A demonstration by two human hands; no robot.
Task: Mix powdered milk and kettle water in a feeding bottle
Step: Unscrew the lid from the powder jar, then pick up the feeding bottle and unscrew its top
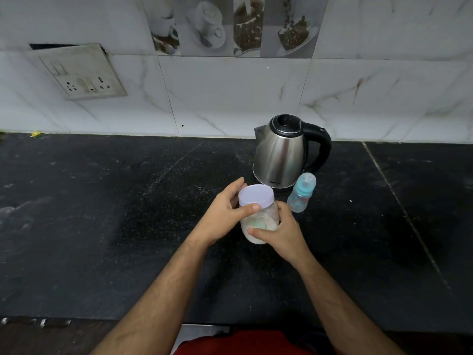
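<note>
Head view: the left hand (pixel 225 208) grips the white lid (pixel 256 195) of the powder jar (pixel 259 224); the right hand (pixel 279 233) clasps the jar body. The jar stands upright on the black table (pixel 102 226). The capped feeding bottle (pixel 302 192) stands just beside the steel kettle (pixel 284 152).

- Dim, even indoor light; no hard-edged shadows on the dark countertop (pixel 102 226).
- Soft shadow pooled under and right of the right hand (pixel 281 234).
- Pale vertical glare streak on the steel kettle (pixel 280 155), beyond the left hand (pixel 225 213).
- Strong wide-angle bowing: wall tiles (pixel 230 98) and switch plate (pixel 82 73) far up-left of the hands tilted.
- Mild softness and grain toward the corners; hands in focus.
</note>
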